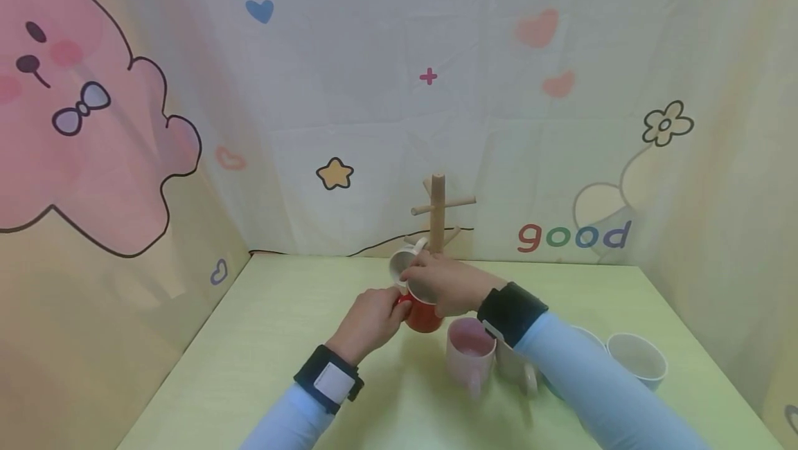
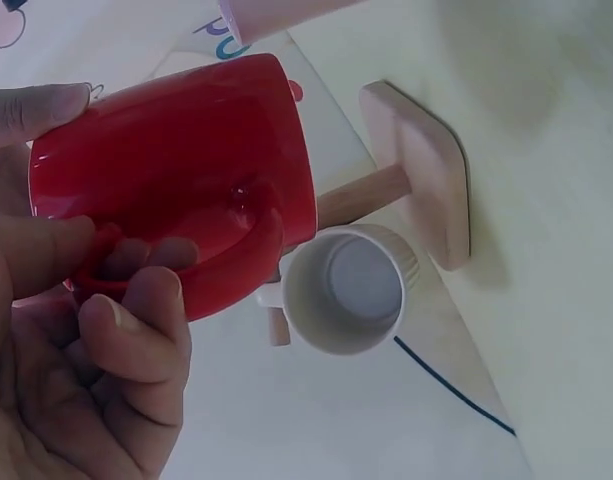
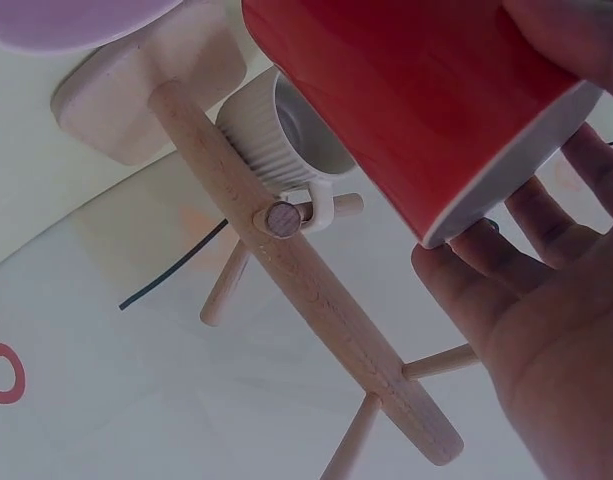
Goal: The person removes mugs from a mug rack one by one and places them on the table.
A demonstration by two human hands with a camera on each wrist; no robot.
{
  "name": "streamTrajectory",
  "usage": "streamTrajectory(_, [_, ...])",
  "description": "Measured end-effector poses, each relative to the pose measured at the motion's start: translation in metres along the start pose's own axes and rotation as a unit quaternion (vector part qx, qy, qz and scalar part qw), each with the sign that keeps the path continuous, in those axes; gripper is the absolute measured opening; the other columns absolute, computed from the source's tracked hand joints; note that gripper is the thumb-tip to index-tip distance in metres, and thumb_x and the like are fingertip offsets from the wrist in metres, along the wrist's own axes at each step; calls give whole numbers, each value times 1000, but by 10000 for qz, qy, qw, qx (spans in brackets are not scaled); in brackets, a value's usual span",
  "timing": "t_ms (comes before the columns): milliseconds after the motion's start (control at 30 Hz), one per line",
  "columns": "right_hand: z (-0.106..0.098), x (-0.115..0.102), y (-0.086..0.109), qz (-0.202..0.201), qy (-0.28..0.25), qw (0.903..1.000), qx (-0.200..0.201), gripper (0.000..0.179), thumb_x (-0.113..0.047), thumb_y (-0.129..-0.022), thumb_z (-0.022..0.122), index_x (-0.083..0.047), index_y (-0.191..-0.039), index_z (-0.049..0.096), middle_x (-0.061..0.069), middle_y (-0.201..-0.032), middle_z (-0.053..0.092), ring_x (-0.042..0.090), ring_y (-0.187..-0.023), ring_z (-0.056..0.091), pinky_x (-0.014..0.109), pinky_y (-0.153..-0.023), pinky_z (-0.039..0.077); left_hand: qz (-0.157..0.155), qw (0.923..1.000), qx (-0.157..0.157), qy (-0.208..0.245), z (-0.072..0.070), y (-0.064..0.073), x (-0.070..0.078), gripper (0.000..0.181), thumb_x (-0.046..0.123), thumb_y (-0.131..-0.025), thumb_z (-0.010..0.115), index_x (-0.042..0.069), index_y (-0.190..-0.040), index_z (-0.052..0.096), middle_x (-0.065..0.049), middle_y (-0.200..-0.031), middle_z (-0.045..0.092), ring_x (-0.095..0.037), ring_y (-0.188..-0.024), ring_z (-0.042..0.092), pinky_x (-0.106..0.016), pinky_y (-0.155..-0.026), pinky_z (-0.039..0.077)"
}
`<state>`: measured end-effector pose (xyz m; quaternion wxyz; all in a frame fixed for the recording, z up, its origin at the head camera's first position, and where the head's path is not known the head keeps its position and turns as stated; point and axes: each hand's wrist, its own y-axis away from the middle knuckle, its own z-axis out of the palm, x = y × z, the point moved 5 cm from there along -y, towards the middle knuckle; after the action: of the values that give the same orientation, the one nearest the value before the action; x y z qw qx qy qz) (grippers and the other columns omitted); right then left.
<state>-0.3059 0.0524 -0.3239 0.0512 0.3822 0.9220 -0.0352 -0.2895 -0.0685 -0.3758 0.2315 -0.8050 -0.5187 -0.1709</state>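
Note:
Both hands hold a glossy red mug (image 1: 425,317) above the table, just in front of the wooden mug tree (image 1: 438,211). My left hand (image 1: 369,322) grips its handle, with fingers curled through and around it in the left wrist view. At the mug's rim, my right hand (image 1: 458,285) holds on with the thumb outside and fingertips at the pale edge, as the right wrist view shows. Behind the red mug, a white ribbed mug (image 2: 351,290) hangs by its handle from a low peg of the tree.
A pink mug (image 1: 469,360) stands on the table, front right of the hands. Beside it is a whitish mug (image 1: 514,363), partly covered by the right forearm. Farther right are a pale mug (image 1: 637,360) and another behind the sleeve. Higher pegs (image 1: 461,201) jut from the tree.

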Motion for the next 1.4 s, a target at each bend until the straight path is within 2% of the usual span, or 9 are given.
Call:
streamTrajectory(233, [3,1,-1,106,-26,9999,-23,76,-5,-64,86,-17,-132,57,7,-129,53,28,-118,48,48,-91,53,-105,9997,198,133,1,4,-2,17,21,-94,59,6,-96,66,-3,-71,64,-16,-59,53,-24,-49,44])
streamTrajectory(533, [5,2,1,192,-100,9997,96,78,-5,-65,85,-19,-135,53,8,-136,51,29,-120,47,49,-91,53,-163,9986,482,163,4,7,-6,18,22,-94,61,5,-97,66,-5,-76,67,-17,-62,54,-25,-52,48])
streamTrajectory(733, [4,5,4,198,-279,9990,272,73,-7,-67,85,-18,-132,54,8,-132,52,28,-115,51,49,-90,53,-317,9972,601,302,6,10,-8,19,22,-93,62,4,-97,67,-6,-76,67,-18,-63,54,-26,-52,47])
streamTrajectory(933, [-3,8,13,633,-874,9928,518,75,-18,-71,83,-18,-137,48,8,-136,50,28,-113,52,53,-88,53,-377,9956,773,368,8,13,-12,19,21,-92,62,4,-94,68,-7,-75,68,-18,-62,54,-26,-50,48])
streamTrajectory(1000, [-7,8,18,661,-1015,9905,645,71,-22,-73,81,-18,-137,49,9,-137,50,28,-113,51,53,-88,53,-438,9949,805,414,9,15,-13,18,21,-92,63,4,-93,68,-7,-74,67,-18,-61,53,-26,-50,47])
streamTrajectory(1167, [-12,10,31,771,-1168,9863,875,69,-29,-77,77,-15,-139,49,12,-140,49,28,-119,49,53,-92,50,-526,9939,884,400,11,16,-17,19,21,-92,63,4,-88,67,-6,-68,63,-18,-60,52,-25,-49,45])
streamTrajectory(1400, [-8,20,47,1430,-1218,9786,836,75,-42,-78,74,-16,-143,45,16,-142,46,32,-124,46,60,-95,46,-877,9904,913,553,17,18,-22,19,22,-91,64,4,-86,66,-6,-67,63,-18,-59,52,-26,-49,45])
